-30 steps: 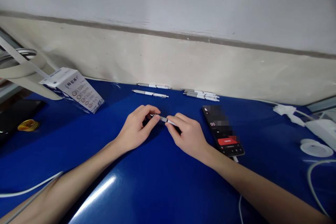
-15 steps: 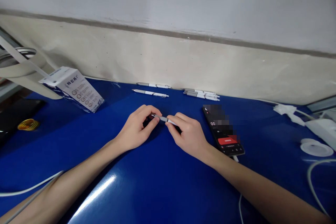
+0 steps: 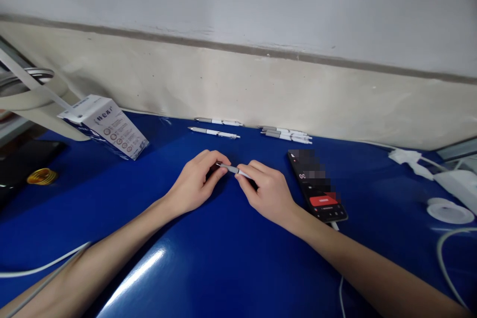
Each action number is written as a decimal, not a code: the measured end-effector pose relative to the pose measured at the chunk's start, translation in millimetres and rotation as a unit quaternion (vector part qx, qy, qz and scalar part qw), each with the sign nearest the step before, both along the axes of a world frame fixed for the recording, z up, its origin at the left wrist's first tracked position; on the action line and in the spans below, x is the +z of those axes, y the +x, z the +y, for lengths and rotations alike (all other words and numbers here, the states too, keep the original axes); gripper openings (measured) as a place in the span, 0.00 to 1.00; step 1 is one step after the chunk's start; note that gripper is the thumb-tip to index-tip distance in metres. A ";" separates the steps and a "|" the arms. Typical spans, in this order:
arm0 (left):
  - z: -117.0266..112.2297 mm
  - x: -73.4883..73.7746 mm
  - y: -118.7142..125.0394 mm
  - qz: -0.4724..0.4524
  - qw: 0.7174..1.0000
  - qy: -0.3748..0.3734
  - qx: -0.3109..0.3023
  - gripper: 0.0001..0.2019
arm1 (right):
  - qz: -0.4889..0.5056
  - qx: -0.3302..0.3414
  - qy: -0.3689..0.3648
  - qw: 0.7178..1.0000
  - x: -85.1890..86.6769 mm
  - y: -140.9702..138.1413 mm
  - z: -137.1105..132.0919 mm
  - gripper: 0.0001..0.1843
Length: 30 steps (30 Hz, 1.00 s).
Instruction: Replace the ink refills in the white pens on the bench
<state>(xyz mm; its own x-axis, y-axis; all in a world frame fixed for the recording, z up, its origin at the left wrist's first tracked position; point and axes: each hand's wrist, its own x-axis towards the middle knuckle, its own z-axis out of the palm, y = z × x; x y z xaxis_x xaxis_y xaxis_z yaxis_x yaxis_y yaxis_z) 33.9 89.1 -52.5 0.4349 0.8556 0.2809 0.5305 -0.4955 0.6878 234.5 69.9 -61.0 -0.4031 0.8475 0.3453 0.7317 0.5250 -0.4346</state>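
Observation:
Between my two hands is a pen [image 3: 232, 169] with a grey grip and a white barrel, held just above the blue table [image 3: 223, 258]. My left hand [image 3: 197, 179] pinches its tip end between thumb and forefinger. The barrel disappears into my right hand [image 3: 266, 189], whose fingers are closed around it. Behind my hands, two similar pens [image 3: 216, 132] lie one behind the other near the wall. A small bunch of like pens [image 3: 286, 135] lies to their right.
A phone [image 3: 316, 186] with a lit screen lies right of my right hand. On the left are a white carton [image 3: 115, 129], a yellow ring-shaped coil [image 3: 42, 176] and a black object [image 3: 33, 156]. White cables [image 3: 443, 258] and a round white lid [image 3: 449, 210] are at the right.
Almost nothing differs. Both hands keep their hold on the pen; the view has shifted very slightly.

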 end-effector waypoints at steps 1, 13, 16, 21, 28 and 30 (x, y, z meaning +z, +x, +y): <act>-0.3 0.2 0.2 -0.002 1.000 0.002 -0.001 0.07 | 0.000 0.000 -0.001 1.000 0.1 -0.1 0.1 0.13; 1.6 2.0 0.9 0.025 0.999 -0.025 0.018 0.10 | 0.007 0.002 0.013 1.000 -1.3 -0.1 0.4 0.13; 1.2 0.6 -0.2 0.009 1.000 -0.004 -0.001 0.08 | 0.006 0.002 0.011 1.000 -0.3 0.0 0.5 0.13; -0.3 1.3 0.6 -0.004 1.000 -0.007 0.014 0.08 | 0.008 0.001 0.009 1.000 0.0 -0.3 0.7 0.13; 1.2 1.6 1.2 0.036 0.999 -0.010 0.029 0.13 | 0.001 0.006 0.012 1.000 -0.5 -0.1 0.5 0.13; 1.4 1.6 0.8 0.037 0.999 0.005 0.015 0.12 | -0.012 0.010 0.009 1.000 0.1 -0.1 0.3 0.14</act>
